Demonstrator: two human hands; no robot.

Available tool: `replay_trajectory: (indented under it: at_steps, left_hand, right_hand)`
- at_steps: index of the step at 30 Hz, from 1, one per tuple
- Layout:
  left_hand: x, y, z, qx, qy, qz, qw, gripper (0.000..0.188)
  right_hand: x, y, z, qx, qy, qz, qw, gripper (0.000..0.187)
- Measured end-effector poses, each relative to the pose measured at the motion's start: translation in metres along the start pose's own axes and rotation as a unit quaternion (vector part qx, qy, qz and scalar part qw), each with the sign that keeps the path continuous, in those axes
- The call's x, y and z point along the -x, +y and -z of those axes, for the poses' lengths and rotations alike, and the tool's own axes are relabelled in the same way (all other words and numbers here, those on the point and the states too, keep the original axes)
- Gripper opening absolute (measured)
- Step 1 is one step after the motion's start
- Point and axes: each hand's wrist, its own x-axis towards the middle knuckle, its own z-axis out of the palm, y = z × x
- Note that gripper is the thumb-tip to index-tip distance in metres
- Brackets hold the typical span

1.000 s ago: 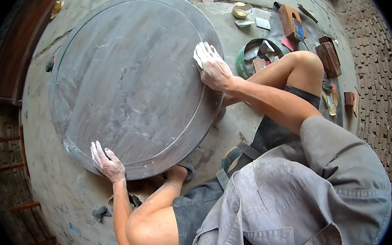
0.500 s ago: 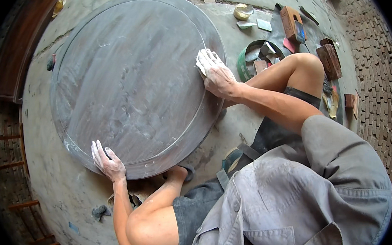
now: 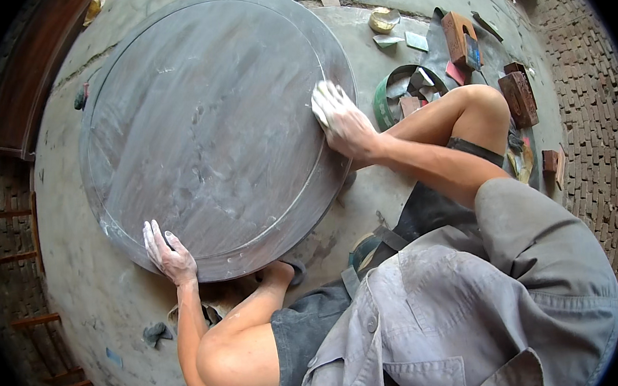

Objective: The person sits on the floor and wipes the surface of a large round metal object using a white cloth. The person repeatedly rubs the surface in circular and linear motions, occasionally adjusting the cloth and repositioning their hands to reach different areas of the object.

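Observation:
A large round grey-brown wooden tabletop (image 3: 208,128), smeared with pale dust, lies before me with a groove running inside its edge. My left hand (image 3: 171,255) rests on the rim at the near left, fingers stretched out and thumb apart, holding nothing. At the right side my right hand (image 3: 344,120) presses on the rim by the groove. Its fingers, white with powder and slightly blurred, are held close together and bent down on the surface. Whatever may be under them is hidden.
Right of the tabletop stands a green round tin (image 3: 387,101) with scraps inside. Beyond it are a gold-coloured bowl (image 3: 384,19), a wooden block (image 3: 460,36) and a dark brown block (image 3: 518,100). A dark rag (image 3: 157,334) lies on the floor at left. My bent knees flank the near edge.
My right hand has slid a little toward me along the rim and is now blurred by motion. My left hand stays in place on the edge.

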Motion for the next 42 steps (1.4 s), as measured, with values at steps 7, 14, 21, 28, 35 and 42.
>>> replay_trajectory:
  at_steps: [7, 14, 21, 28, 35, 42]
  left_hand:
    - [-0.006, 0.008, -0.006, 0.013, 0.001, -0.007, 1.0, 0.048]
    - [-0.004, 0.007, -0.005, 0.006, -0.002, -0.007, 1.0, 0.048]
    - [-0.005, 0.007, -0.003, 0.005, 0.001, -0.009, 1.0, 0.048]
    - [-0.005, 0.008, -0.005, 0.004, -0.001, -0.01, 1.0, 0.049]
    - [-0.005, 0.006, -0.006, 0.006, 0.0, -0.005, 1.0, 0.049]
    - [-0.003, 0.005, -0.005, 0.005, -0.001, -0.007, 1.0, 0.049]
  right_hand:
    - [0.004, 0.039, -0.001, -0.053, 0.133, -0.084, 0.986, 0.057]
    - [-0.008, 0.042, -0.014, -0.074, 0.109, -0.092, 0.987, 0.067]
    - [-0.009, 0.041, -0.019, -0.069, 0.085, -0.1, 0.989, 0.066]
    - [-0.003, 0.039, -0.018, -0.041, 0.062, -0.096, 0.993, 0.068]
    - [-0.001, 0.032, -0.015, -0.05, 0.062, -0.089, 0.993, 0.066]
    - [-0.011, 0.034, -0.02, -0.028, 0.05, -0.103, 0.993, 0.064]
